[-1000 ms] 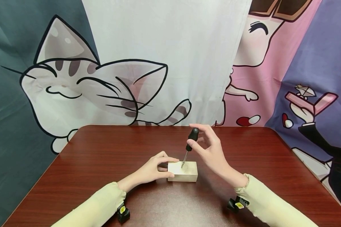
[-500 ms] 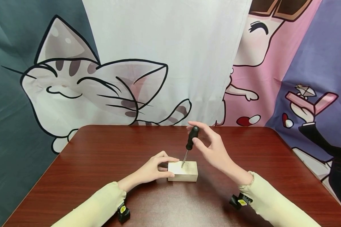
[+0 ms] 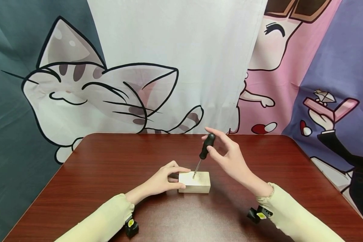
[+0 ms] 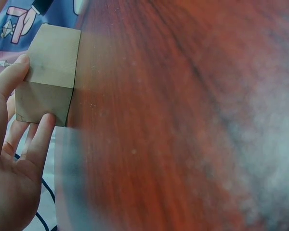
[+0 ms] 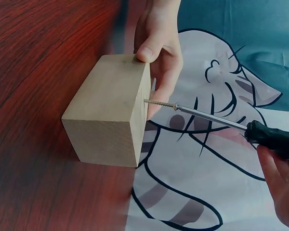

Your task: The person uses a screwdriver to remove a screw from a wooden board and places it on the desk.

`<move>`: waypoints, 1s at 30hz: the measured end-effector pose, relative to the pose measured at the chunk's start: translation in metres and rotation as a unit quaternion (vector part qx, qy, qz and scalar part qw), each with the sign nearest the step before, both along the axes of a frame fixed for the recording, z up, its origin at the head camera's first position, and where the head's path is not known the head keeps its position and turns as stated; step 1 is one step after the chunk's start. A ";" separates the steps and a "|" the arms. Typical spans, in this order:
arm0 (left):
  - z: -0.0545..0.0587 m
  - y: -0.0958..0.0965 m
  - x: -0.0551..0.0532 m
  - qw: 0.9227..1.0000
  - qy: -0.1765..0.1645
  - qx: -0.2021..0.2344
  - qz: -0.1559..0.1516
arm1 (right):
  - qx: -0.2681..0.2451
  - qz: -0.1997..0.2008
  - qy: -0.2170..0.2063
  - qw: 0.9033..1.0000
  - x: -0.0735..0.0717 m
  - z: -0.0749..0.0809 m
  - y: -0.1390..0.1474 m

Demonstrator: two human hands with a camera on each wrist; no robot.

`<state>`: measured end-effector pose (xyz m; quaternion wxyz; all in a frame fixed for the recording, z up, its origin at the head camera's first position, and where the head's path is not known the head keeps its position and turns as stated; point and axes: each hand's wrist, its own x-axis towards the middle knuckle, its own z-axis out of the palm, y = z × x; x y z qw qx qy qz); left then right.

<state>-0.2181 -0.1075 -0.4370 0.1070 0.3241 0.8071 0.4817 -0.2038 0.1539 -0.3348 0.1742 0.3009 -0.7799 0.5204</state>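
Note:
A pale wooden block sits on the table in the head view. My left hand grips its left end, thumb on the near side and fingers at the far side. In the right wrist view a screw stands in the block's top face, most of its thread showing. The tip of a black-handled screwdriver meets the screw's head. My right hand holds the handle between thumb and fingers, with the index finger stretched out past the handle's end. The screwdriver leans to the right.
The reddish-brown wooden table reaches back to a cartoon-printed cloth hanging behind it. Small black devices sit at both wrists, the left device and the right device.
My right hand has shifted a little to the right and its fingers have changed place on the handle. The screwdriver's handle leans further right. Block and left hand stay put.

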 end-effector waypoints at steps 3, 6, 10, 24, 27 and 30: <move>0.000 0.000 0.000 1.000 0.000 0.001 0.001 | -0.003 -0.003 -0.006 1.000 0.000 0.000 0.001; -0.001 0.000 0.000 1.000 0.001 0.000 0.001 | -0.006 -0.005 -0.010 1.000 0.001 0.000 0.002; -0.001 0.000 -0.001 1.000 0.000 0.001 0.000 | -0.011 -0.014 -0.007 1.000 0.001 0.001 0.006; -0.002 0.000 0.000 1.000 0.006 -0.001 -0.005 | -0.030 -0.067 -0.013 0.997 0.007 -0.002 0.031; -0.003 0.000 0.000 1.000 0.010 0.002 -0.005 | -0.022 -0.094 -0.019 0.995 0.008 -0.005 0.037; -0.003 0.000 -0.001 1.000 0.015 0.006 -0.006 | -0.014 -0.111 -0.018 0.994 0.009 -0.008 0.044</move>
